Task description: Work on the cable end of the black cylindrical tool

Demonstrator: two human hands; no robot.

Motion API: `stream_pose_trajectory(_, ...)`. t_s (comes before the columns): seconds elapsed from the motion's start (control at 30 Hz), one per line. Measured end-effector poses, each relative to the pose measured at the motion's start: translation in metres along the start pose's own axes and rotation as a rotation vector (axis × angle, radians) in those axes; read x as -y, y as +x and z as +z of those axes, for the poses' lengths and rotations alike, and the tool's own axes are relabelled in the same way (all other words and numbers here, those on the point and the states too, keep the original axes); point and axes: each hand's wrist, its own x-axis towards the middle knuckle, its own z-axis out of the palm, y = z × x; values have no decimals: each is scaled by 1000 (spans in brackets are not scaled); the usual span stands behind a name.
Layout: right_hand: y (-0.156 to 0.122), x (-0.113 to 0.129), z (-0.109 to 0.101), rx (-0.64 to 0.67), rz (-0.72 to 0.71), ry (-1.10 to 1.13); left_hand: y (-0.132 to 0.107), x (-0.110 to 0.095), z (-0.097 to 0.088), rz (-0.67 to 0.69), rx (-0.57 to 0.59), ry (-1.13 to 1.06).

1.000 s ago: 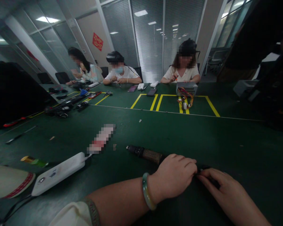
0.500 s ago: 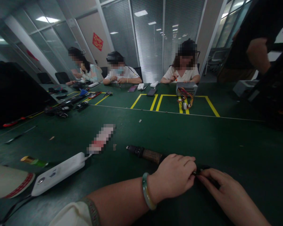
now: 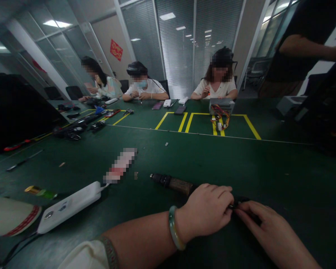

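My left hand, with a jade-like bangle at the wrist, lies closed across the rear of a black and brown stick-shaped tool. The tool's narrow front end, with a small metal tip, points left over the green table. Between the fingers of both hands runs a thin black piece, mostly covered. My right hand pinches it with thumb and index finger, just right of my left hand. Whether this piece is part of the tool I cannot tell.
A white power bank with a cable, a green bottle with a gold cap and a pale cup lie on the left. Black screens stand at both sides. Across the green table, people sit near a power supply with coloured wires.
Both my hands and the tool stay practically still. At the upper right, a standing person has raised an arm toward the right edge.
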Motion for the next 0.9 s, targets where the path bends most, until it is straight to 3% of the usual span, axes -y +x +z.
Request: stream_pose_trajectory(0.9, 0, -2, 1, -25, -1, -12, 1, 0, -3, 35, 20, 61)
